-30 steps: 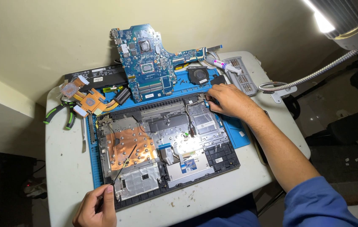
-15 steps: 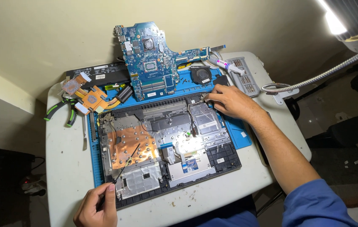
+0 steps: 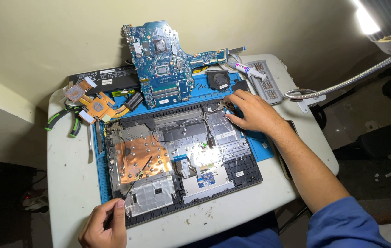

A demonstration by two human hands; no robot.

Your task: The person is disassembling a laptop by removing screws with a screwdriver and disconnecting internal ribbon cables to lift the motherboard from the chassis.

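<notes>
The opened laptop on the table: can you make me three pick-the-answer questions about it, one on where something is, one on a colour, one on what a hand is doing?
1. Where does the blue circuit board lie?
A. behind the laptop shell
B. on the floor
C. inside the shell

2. What colour is the work mat?
A. red
B. blue
C. white

3. What does the left hand hold?
A. nothing
B. the pliers
C. a thin dark tool

Answers: 1 A, it leans by the wall; 2 B, blue edges show; 3 C, fingers grip its end.
</notes>
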